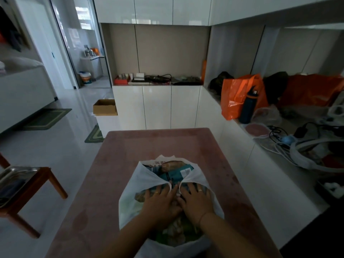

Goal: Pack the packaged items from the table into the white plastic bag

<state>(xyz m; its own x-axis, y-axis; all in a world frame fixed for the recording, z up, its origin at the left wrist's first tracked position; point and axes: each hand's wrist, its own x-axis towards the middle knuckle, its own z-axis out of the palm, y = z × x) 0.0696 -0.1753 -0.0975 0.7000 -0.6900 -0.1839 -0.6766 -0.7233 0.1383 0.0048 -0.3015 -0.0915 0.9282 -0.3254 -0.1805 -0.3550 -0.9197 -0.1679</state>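
The white plastic bag [145, 176] lies on the pink table [158, 142], right in front of me. Several packaged items fill it. A teal packet [176, 174] shows through the opening at the far end, and a green-and-tan packet [176, 233] shows near my wrists. My left hand [160, 201] and my right hand [195, 200] rest side by side on top of the contents. Each hand holds one of the bag's handles, pulled in so that the two handles meet at the middle over the packets. No loose packet is visible on the table outside the bag.
A wooden stool with a metal tray [14, 179] stands at the left. White cabinets lie beyond the table. The counter at the right holds an orange bag [238, 97], a dark bottle [248, 107], cables and a headset [312, 151]. A cardboard box [105, 107] sits to the far left.
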